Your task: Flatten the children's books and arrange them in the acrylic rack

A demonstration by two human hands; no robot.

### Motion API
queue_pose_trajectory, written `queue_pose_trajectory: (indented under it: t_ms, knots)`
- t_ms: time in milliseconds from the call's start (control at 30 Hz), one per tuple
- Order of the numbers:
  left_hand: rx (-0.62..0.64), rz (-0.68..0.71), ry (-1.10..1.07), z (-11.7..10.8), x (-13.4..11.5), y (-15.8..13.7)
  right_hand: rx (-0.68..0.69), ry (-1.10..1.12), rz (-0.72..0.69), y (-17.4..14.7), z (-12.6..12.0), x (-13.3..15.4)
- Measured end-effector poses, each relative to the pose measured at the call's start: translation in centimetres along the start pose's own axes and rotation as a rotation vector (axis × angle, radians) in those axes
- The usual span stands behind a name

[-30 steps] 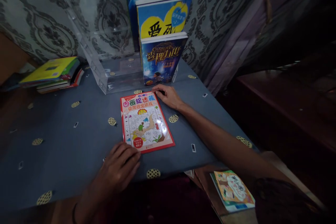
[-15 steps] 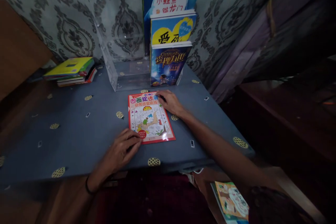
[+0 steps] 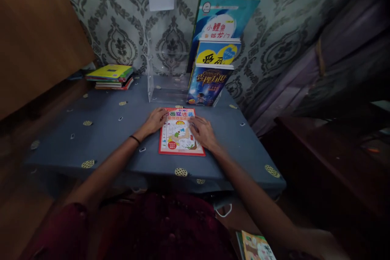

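Note:
A thin children's picture-puzzle book (image 3: pixel 179 138) with a red border lies flat on the table, cover up. My left hand (image 3: pixel 156 120) rests at its upper left corner, open, fingertips touching the cover's edge. On the opposite side, my right hand (image 3: pixel 203 130) lies over the upper right edge, open, with thumb and fingers apart on the cover. Just behind the book stands a clear acrylic rack (image 3: pixel 166 94). Its right side holds several upright books in tiers, the front one a dark blue book (image 3: pixel 205 85).
A stack of books with a yellow one (image 3: pixel 111 72) on top sits at the table's back left. The table (image 3: pixel 122 146) has a blue-grey pineapple-print cloth. Low at the right, below the table edge, are more books (image 3: pixel 257 248). A purple curtain (image 3: pixel 292 77) hangs right.
My left hand has moved from the book's lower left corner up to its upper left corner. My right hand stays at the right edge, slightly lower. The camera view has shifted.

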State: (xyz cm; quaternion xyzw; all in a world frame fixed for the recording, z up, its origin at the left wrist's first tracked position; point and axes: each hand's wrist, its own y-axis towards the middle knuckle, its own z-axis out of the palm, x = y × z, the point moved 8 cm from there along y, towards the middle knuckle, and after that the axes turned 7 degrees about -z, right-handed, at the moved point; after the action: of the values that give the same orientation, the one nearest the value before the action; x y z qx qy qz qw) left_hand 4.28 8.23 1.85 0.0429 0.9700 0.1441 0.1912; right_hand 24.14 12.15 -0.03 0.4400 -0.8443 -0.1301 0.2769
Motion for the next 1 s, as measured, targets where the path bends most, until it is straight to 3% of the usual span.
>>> queue_pose_trajectory:
  t_ms: [167, 400, 500, 733, 1000]
  knots:
    - [-0.023, -0.037, 0.040, 1.1, 0.3, 0.4, 0.059, 0.058, -0.160, -0.4, 0.1, 3.4]
    - [-0.002, -0.074, 0.044, 1.6, 0.5, 0.0, 0.214, 0.302, -0.405, -2.0, 2.4, 11.9]
    - [0.008, -0.073, 0.052, 1.8, 0.7, 0.1, 0.233, 0.383, -0.458, -2.8, 2.8, 14.1]
    - [0.006, -0.062, 0.064, 2.2, 0.8, 0.1, 0.218, 0.512, -0.392, -2.7, 2.4, 14.2]
    - [0.008, -0.029, 0.070, 2.0, 0.8, 0.1, 0.166, 0.513, -0.379, -2.5, 1.7, 14.4]
